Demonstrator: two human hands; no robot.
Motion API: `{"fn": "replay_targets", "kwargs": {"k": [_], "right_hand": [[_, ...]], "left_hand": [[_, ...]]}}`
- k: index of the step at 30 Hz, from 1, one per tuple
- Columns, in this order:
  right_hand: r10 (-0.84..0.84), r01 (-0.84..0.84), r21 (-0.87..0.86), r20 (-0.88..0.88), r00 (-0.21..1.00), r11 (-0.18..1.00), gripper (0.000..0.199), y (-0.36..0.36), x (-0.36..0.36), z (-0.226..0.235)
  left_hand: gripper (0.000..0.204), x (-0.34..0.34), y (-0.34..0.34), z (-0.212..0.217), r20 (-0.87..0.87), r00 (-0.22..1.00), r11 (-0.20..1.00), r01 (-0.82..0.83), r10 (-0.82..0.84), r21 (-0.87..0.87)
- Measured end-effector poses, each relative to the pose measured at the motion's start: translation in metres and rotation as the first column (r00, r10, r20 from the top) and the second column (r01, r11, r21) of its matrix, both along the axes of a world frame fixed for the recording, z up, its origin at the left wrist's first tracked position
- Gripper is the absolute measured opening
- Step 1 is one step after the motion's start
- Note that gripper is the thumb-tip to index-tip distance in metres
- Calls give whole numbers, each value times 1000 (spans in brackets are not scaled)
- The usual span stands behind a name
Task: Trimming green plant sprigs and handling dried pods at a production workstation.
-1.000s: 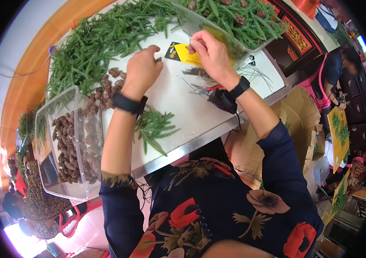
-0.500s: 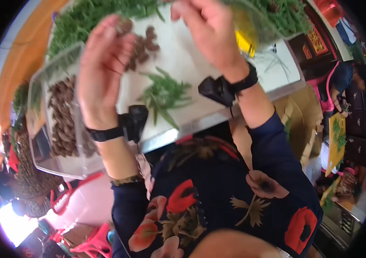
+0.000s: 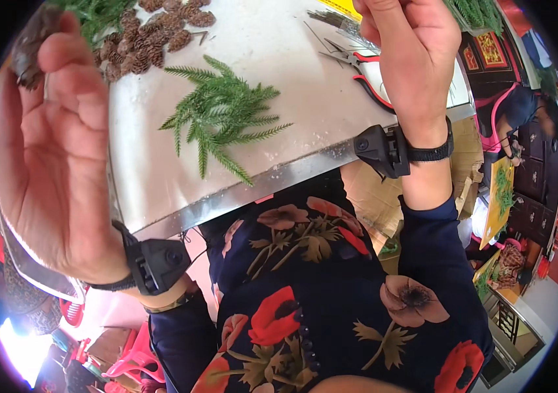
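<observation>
My left hand [image 3: 63, 157] is raised at the left with its palm showing, and a brown pine cone [image 3: 35, 46] is pinched between its fingers and thumb. At the upper right, my right hand [image 3: 420, 62] has curled fingers; the tips run past the top edge, so what they hold is hidden. Between the hands, a green artificial fir sprig cluster [image 3: 217, 108] lies on the white tabletop [image 3: 305, 124]. Pliers with red and black handles [image 3: 357, 59] rest beside my right hand, jaws parted. A pile of small pine cones [image 3: 151, 39] sits beyond the sprig.
Thin dark wires [image 3: 338, 23] lie near the pliers, by a yellow thing [image 3: 341, 5]. More greenery fills both far corners. A metal edge [image 3: 253, 187] borders the table in front of me. Cardboard [image 3: 374, 196] stands below at right. Another person [image 3: 528, 121] works farther right.
My hands have moved farther apart, the left one leftward and the right one rightward. The view has shifted over the table, and the pliers now show. The left hand still holds a pine cone.
</observation>
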State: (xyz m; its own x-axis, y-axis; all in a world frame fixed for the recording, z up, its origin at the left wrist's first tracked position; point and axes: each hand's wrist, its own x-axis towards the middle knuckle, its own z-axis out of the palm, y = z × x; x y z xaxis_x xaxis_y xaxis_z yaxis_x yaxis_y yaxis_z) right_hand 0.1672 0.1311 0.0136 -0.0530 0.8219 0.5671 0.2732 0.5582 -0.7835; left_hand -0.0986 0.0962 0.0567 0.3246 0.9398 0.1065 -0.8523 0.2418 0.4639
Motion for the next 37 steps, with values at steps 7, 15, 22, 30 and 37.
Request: {"fn": "replay_targets", "kwargs": {"k": [7, 15, 22, 30, 37], "right_hand": [[344, -381, -315, -167, 924, 869, 16, -48, -22, -3], [374, -572, -612, -433, 820, 546, 20, -112, -19, -85], [-130, -84, -518, -363, 923, 851, 17, -65, 73, -39], [13, -82, -261, -255, 967, 962, 18, -28, 21, 13], [127, -138, 174, 71, 989, 975, 30, 25, -44, 56]], "left_hand": [[24, 70, -2, 38, -525, 425, 387, -903, 737, -188], [33, 6, -32, -4, 97, 986, 990, -141, 138, 24], [38, -1, -15, -14, 21, 999, 996, -41, 40, 81], [35, 57, 36, -14, -167, 980, 992, -90, 104, 88], [34, 51, 57, 1, -246, 945, 974, -191, 215, 119]]}}
